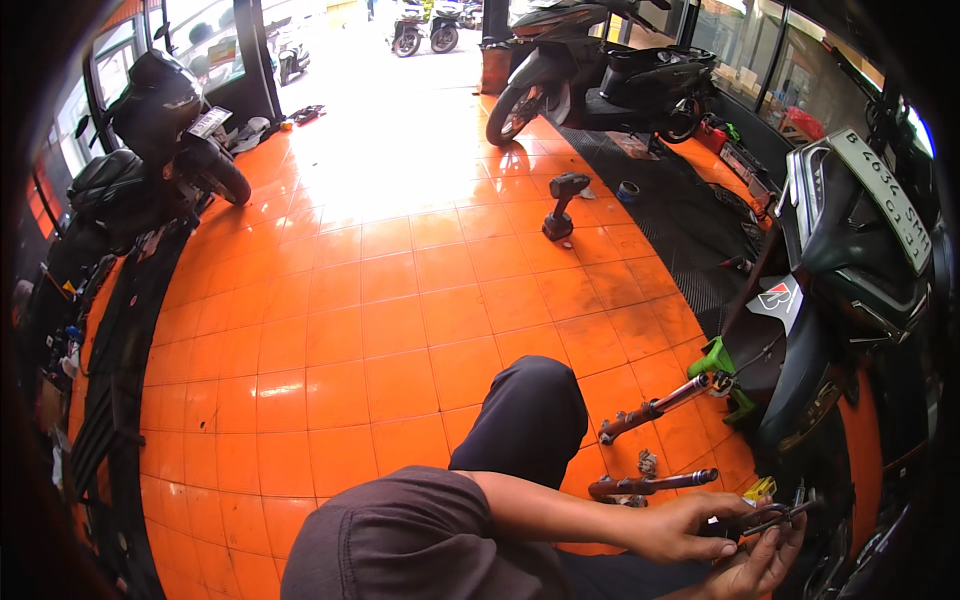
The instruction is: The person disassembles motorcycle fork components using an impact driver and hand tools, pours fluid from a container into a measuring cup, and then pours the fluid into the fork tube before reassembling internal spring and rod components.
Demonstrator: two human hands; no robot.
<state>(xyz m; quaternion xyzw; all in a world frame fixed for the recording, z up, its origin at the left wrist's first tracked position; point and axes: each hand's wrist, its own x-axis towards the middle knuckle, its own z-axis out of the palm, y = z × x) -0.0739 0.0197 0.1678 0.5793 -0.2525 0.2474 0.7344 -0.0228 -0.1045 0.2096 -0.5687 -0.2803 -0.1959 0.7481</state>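
At the lower right, my left hand (695, 525) is closed around a small dark metal part with a thin rod (765, 520); its exact kind is hard to make out. Just below, the fingers of my right hand (760, 568) pinch the same part from underneath. Close to my hands, a fork leg (660, 484) lies on the orange tiles, and a second fork leg (650, 412) lies farther off, its upper end near a green stand piece (712, 358). A small yellow object (760, 489) shows just beyond my left hand's fingers.
A dark scooter with a plate (850, 260) stands close on my right. A cordless impact wrench (564, 207) stands upright on the orange tiled floor (370, 330), near a small round container (627, 191). More scooters stand at far right (610, 95) and left (150, 170). Crumpled scraps (647, 462) lie between the fork legs.
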